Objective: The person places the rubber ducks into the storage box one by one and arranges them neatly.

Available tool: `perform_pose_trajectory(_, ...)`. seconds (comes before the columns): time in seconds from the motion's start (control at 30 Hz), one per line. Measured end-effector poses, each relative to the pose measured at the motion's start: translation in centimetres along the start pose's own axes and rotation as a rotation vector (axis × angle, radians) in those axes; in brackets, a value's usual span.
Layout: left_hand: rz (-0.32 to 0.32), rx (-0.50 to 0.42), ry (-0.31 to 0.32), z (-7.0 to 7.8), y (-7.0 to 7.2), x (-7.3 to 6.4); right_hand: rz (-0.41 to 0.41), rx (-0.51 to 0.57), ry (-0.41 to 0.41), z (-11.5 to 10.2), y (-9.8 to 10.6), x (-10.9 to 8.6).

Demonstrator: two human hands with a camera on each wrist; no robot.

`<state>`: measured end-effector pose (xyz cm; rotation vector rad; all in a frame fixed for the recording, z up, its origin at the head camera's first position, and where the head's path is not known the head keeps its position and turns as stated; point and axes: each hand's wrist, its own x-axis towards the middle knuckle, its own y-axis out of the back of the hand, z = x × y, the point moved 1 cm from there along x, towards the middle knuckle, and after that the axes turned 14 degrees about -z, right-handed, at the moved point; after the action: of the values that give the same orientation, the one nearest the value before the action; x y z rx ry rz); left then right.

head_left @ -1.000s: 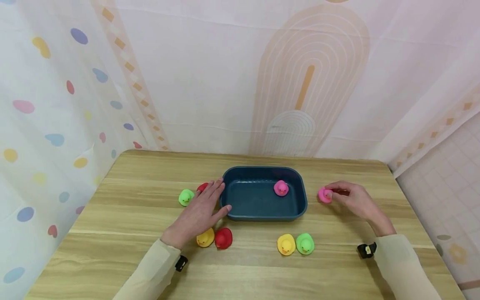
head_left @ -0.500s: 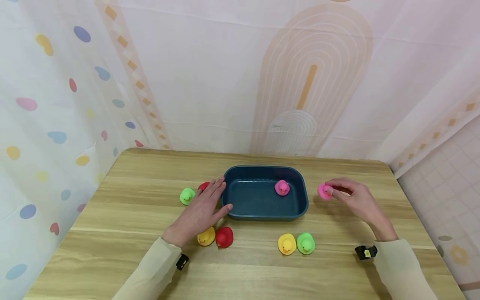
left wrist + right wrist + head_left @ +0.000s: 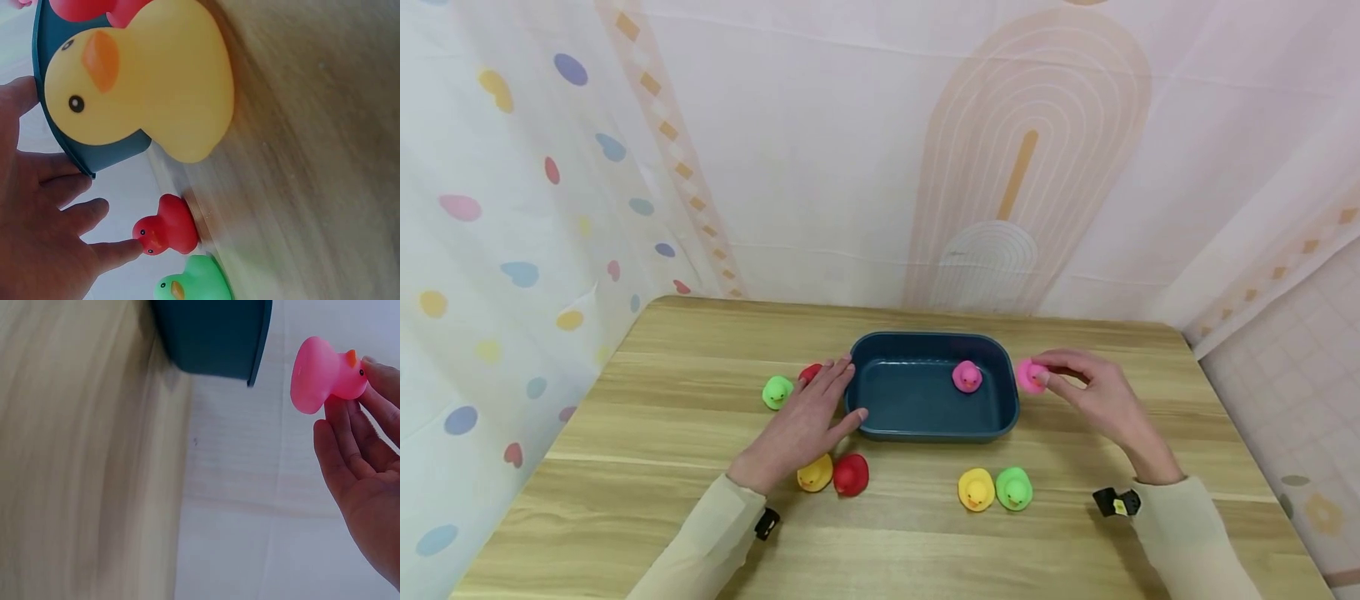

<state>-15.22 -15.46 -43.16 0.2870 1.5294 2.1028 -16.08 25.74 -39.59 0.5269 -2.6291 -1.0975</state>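
A dark blue rectangular basin [image 3: 917,436] stands mid-table, with one pink rubber duck [image 3: 967,377] inside near its right end. My right hand [image 3: 1093,400] pinches a second pink rubber duck [image 3: 315,375] by its head between thumb and fingers. In the right wrist view that duck is up off the table, just beyond the basin's wall [image 3: 215,347]. My left hand [image 3: 801,429] rests on the basin's left rim, fingers straight and spread. Close by that hand are a yellow duck [image 3: 181,81], a red duck [image 3: 172,228] and a green duck [image 3: 200,281].
In front of the basin's left end sits another red duck [image 3: 851,475]. A yellow duck [image 3: 976,489] and a green duck [image 3: 1014,488] stand side by side before its right end. A patterned curtain [image 3: 820,167] hangs behind the wooden table [image 3: 700,350].
My right hand has lifted the pink duck from the table and carried it left, up to the basin's right rim. The left hand has stayed on the left rim.
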Motion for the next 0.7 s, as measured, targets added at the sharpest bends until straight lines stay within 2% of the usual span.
perform_pose_trajectory(0.7, 0.005, 0.005, -0.004, 0.1, 0.1, -0.1, 0.0, 0.008, 0.073, -2.5, -1.0, 1.1)
